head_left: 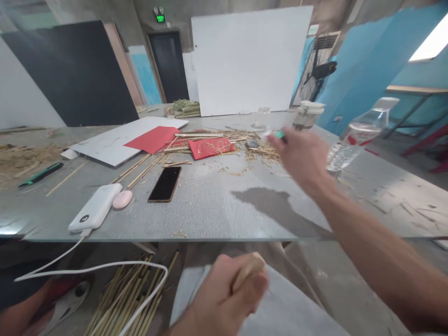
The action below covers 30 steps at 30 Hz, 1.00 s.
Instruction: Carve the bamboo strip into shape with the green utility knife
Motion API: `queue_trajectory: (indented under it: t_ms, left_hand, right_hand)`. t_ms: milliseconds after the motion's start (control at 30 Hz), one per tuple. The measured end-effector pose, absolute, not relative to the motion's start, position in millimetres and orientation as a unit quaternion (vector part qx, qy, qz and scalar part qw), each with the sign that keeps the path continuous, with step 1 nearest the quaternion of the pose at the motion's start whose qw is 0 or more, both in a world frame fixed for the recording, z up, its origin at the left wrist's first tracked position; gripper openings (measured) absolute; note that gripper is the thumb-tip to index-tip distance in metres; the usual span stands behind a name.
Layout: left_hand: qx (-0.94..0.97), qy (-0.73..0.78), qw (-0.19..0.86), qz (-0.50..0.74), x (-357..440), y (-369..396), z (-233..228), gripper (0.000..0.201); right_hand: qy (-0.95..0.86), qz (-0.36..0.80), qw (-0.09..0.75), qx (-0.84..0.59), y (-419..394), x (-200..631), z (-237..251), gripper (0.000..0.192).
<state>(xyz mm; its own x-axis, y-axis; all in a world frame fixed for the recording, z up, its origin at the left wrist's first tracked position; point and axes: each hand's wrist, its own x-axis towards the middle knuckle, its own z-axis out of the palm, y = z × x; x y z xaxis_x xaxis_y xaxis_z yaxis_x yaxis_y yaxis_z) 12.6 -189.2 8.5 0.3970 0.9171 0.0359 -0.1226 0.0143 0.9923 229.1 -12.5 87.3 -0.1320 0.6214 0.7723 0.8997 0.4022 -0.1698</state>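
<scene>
Head view: right hand (301, 156) stretched out over the grey table (217, 205), fingers pinched on a small green-tipped tool (278, 135), blurred, at two o'clock from the phone (164, 184). Left hand (224, 296) low at six o'clock, fist wrapped round a bamboo piece (248, 270).

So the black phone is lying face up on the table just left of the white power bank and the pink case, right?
Not quite: the head view shows the black phone lying on the table just right of the white power bank and pink case, not left.
</scene>
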Motion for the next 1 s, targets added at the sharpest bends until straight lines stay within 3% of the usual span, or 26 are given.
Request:
queue_trajectory:
  t_ms: [100,167,333,500,667,1000]
  left_hand:
    - [0.451,0.398,0.592,0.537,3.0,-163.6,4.2,0.063]
    - [0.442,0.432,0.506,0.601,-4.3,-136.6,-1.3,0.061]
    - [0.489,0.444,0.478,0.579,-11.0,-105.2,-11.1,0.06]
    - [0.508,0.454,0.443,0.583,-11.5,-103.4,-16.2,0.055]
    - [0.514,0.467,0.417,0.586,-12.0,-94.4,-18.3,0.04]
    - [0.518,0.437,0.468,0.567,-8.2,-98.2,-6.9,0.033]
  right_hand:
    - [-0.683,-0.161,0.438,-0.562,-5.9,250.8,99.4,0.049]
    - [-0.72,-0.138,0.415,-0.538,-16.2,250.7,94.5,0.052]
    - [-0.81,-0.033,0.326,-0.486,-33.7,221.6,62.4,0.056]
    - [-0.845,-0.008,0.299,-0.444,-4.1,203.5,44.1,0.054]
    - [-0.855,0.008,0.299,-0.424,29.0,201.0,32.0,0.051]
    - [-0.856,0.025,0.337,-0.391,31.0,200.9,8.8,0.044]
